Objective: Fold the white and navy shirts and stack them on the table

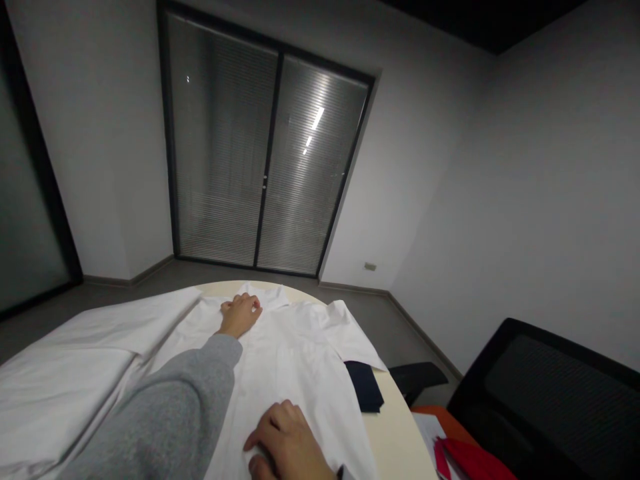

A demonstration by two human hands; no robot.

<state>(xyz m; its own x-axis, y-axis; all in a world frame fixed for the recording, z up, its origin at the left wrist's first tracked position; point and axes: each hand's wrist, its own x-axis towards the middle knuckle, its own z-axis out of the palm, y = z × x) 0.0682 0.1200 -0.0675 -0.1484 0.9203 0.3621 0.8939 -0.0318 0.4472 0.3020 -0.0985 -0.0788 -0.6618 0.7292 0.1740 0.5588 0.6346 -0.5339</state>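
A white shirt (295,360) lies spread over the round table, its collar (265,297) near the far edge and one sleeve (350,333) reaching out to the right. My left hand (243,313) is stretched across to the shirt just below the collar. Its fingers are curled down, and thumb and forefinger close on the fabric. Nearer to me, my right hand (290,443) rests on the lower front of the shirt, fingers bent, with a gap between thumb and forefinger. At the left, a wide fold of white cloth (65,380) hangs past the table edge.
Dark navy folded cloth (365,387) sits by the right rim of the cream table (400,427), partly under the sleeve. A black mesh chair (540,393) stands at the right, and red cloth (475,460) lies beside it. Glass doors with blinds (265,153) are behind.
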